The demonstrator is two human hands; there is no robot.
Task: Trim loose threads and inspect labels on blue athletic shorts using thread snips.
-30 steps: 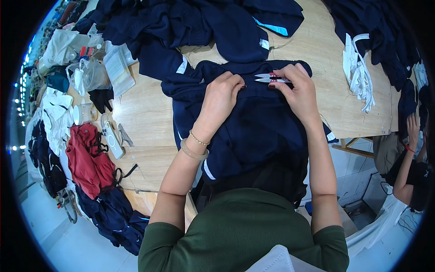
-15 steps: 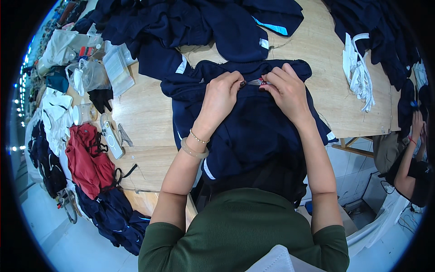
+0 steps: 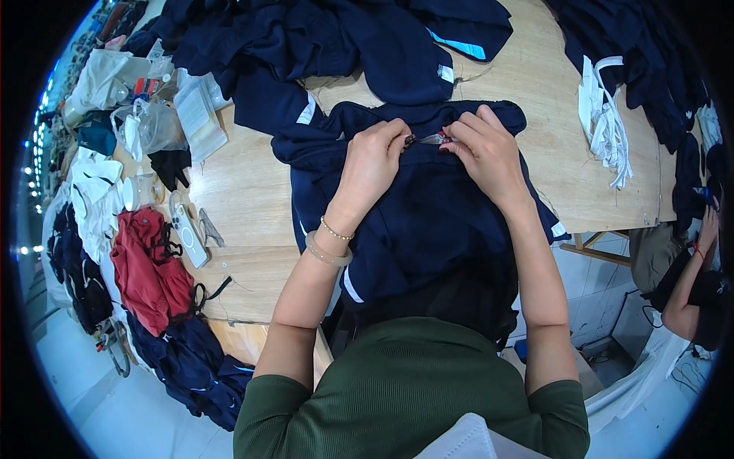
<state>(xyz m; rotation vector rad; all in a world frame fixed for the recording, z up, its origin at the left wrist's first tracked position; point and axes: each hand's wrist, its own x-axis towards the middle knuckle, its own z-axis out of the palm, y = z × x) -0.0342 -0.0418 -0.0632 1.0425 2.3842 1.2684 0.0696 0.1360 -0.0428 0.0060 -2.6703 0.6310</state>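
Your right hand (image 3: 489,153) has brought the small red-and-metal snips (image 3: 433,139) across to your left hand (image 3: 372,155); a second ago the blades stood spread and clear of it, and now their tips reach your left fingertips. Since half a second ago both hands have hardly shifted, so the work seems to be at one small spot. Your right fingers close around the snips; your left fingers form a narrow pinch on the navy garment (image 3: 436,199), though whether on a fold or a thread you cannot tell, as the fingertips hide it. That garment lies at the centre of the frame, partly on the counter (image 3: 248,195) and partly toward your lap.

Just above it, a heap of navy garments (image 3: 306,42) crowds the top of the frame, one white-labelled end close to your left side. White strips (image 3: 604,126) lie at upper right, well apart from your hands. At left are clear plastic bags (image 3: 159,128), a phone (image 3: 188,236) and a red cloth (image 3: 151,268), none of them in your way. At the right edge, a co-worker's hand (image 3: 709,226) is raised, well apart from yours
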